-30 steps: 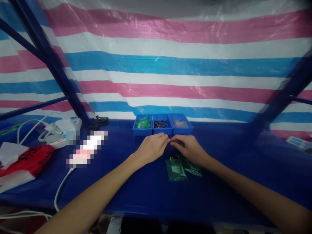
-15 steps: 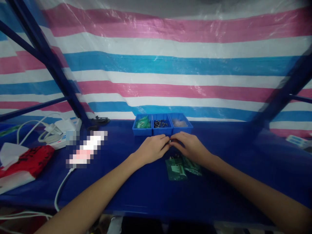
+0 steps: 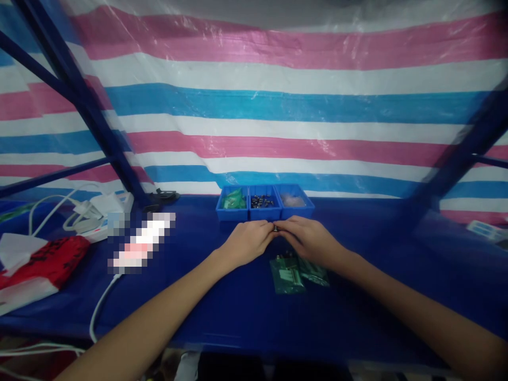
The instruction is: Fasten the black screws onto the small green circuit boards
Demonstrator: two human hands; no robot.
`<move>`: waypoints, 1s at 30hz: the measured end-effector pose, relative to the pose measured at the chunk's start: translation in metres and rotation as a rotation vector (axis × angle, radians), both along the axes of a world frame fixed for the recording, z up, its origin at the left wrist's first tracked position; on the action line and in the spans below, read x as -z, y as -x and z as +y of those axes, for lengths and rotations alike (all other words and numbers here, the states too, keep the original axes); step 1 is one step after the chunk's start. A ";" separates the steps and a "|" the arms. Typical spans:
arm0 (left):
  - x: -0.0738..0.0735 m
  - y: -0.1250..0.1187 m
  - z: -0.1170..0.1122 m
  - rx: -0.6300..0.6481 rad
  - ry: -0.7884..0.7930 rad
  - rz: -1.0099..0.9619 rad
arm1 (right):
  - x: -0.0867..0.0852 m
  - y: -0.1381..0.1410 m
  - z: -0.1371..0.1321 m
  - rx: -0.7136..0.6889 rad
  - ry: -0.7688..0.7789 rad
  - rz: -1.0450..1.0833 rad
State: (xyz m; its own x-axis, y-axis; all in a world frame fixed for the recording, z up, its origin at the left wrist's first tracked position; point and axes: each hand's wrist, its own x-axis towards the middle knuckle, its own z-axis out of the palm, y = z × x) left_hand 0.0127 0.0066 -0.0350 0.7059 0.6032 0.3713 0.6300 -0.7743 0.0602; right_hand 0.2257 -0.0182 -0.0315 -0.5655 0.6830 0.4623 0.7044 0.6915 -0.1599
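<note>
Two hands: your left hand [image 3: 248, 242] and right hand [image 3: 311, 237] are meeting just below the centre of the frame, fingertip to fingertip.
Small metallic piece [image 3: 275, 228]: it is sitting between those fingertips, just below the trays in the picture, mostly covered by your fingers.
Pinch: both thumbs and forefingers are closing on that piece from either side; which hand is bearing more of it, you cannot tell from here.
Step in hand: you seem to be working the piece two-handed, though whether you are turning, joining or parting something is staying too small to tell.
Next move: it is probably calling for a light, steady pinch and aligned fingertips, with so little surface showing.
Blue trays [image 3: 264, 214]: three are standing side by side at the middle of the frame, holding green packets [image 3: 234, 199], dark metallic parts [image 3: 262, 201] and pale, clear material [image 3: 292, 201].
Green bags [image 3: 289, 278]: two are lying on the blue table [image 3: 238, 312] at lower centre, below your right hand.
</note>
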 end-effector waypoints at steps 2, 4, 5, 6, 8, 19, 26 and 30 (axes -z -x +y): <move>-0.001 0.000 0.000 -0.024 -0.002 -0.035 | -0.004 0.001 -0.001 -0.022 0.059 0.044; -0.003 0.001 0.001 -0.064 -0.003 -0.092 | -0.007 0.003 -0.002 -0.032 0.132 0.105; -0.004 0.001 0.001 -0.086 -0.002 -0.125 | -0.008 0.003 -0.002 -0.035 0.166 0.134; -0.004 0.001 0.001 -0.101 0.001 -0.156 | -0.009 0.004 -0.002 -0.036 0.197 0.162; -0.006 0.002 0.000 -0.089 0.004 -0.202 | -0.009 0.004 -0.001 -0.036 0.253 0.216; -0.003 -0.001 -0.003 0.131 0.029 -0.338 | -0.002 0.007 0.003 -0.047 0.586 0.537; -0.004 -0.002 0.000 0.144 0.101 -0.415 | -0.002 0.008 0.002 -0.031 0.696 0.680; -0.003 -0.003 0.001 0.079 0.139 -0.463 | 0.001 0.009 0.003 -0.005 0.681 0.673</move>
